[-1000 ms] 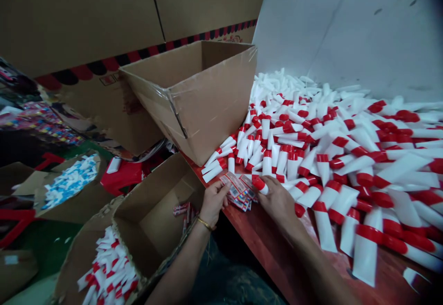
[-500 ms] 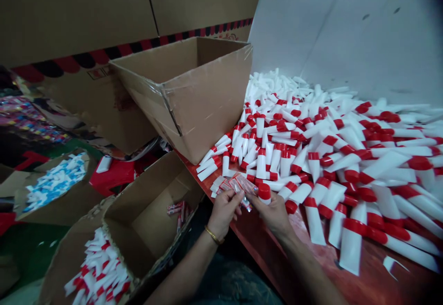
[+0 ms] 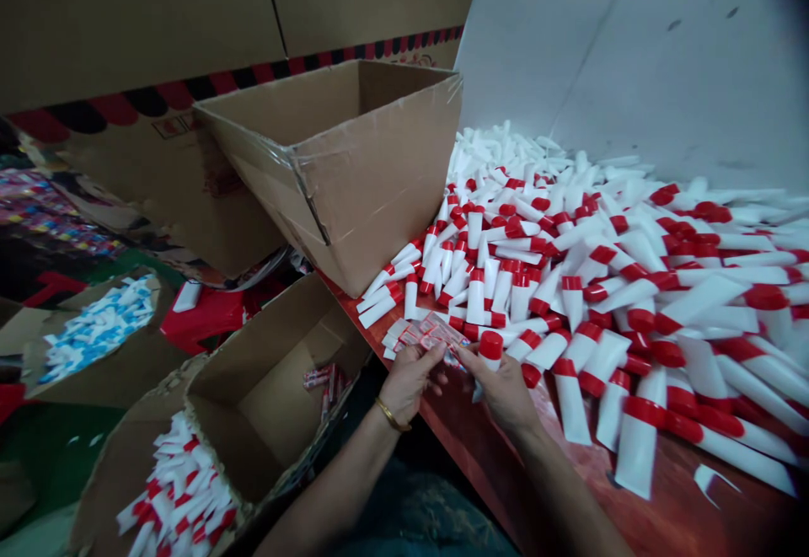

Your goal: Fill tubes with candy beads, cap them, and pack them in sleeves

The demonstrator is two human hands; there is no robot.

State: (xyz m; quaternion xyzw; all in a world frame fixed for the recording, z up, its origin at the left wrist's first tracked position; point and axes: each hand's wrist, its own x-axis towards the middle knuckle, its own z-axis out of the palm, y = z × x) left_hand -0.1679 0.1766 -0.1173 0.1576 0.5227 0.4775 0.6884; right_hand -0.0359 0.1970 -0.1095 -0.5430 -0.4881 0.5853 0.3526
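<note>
My left hand, with a gold bracelet at the wrist, pinches small printed clear wrappers over the edge of the red table. Close beside it, my right hand is closed around a white tube with a red cap, its cap pointing up. The right fingertips also touch the near end of the wrappers. Around and beyond both hands lies a large pile of white tubes with red caps. A few loose white tubes rest just left of the wrappers.
A tall open cardboard box stands behind the hands. At lower left, another open box holds several small printed packets. Red-capped tubes fill a carton beside it; blue-and-white items sit in one farther left.
The right hand has shifted slightly right with the red-capped tube, opening a small gap from the left hand. The wrappers lie flatter between the fingers.
</note>
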